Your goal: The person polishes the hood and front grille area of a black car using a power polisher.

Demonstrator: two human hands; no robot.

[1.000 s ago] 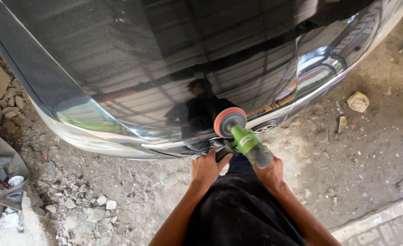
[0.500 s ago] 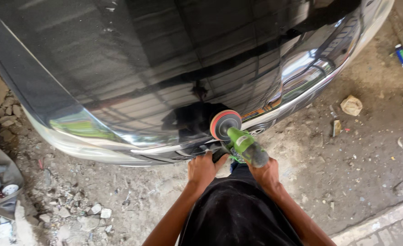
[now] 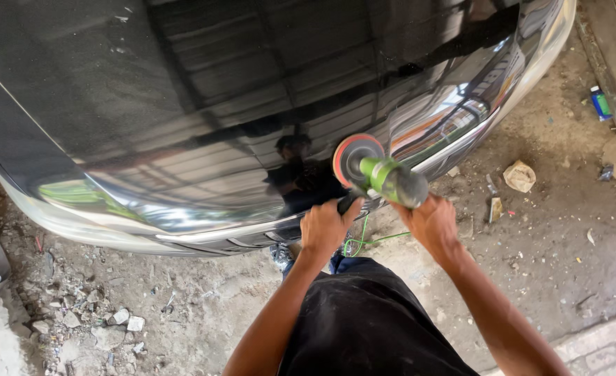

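Polisher (image 3: pixel 385 177), green-bodied with a round orange-rimmed pad, is held against the glossy dark car body (image 3: pixel 203 104), near its lower edge. Its rear end is gripped by the right hand (image 3: pixel 430 223), fingers wrapped shut around it. A side handle under the tool is clasped by the left hand (image 3: pixel 325 226), fingers curled closed. A thin green cord (image 3: pixel 364 242) is seen hanging between the wrists. Rubble (image 3: pixel 123 320) is scattered on the dirt ground (image 3: pixel 552 251) at the left.

- A glossy black car body (image 3: pixel 182 104) is seen, streaked with pale striped reflections.
- The polisher (image 3: pixel 390 179) is coloured green and grey, its pad (image 3: pixel 353 159) edged orange-red.
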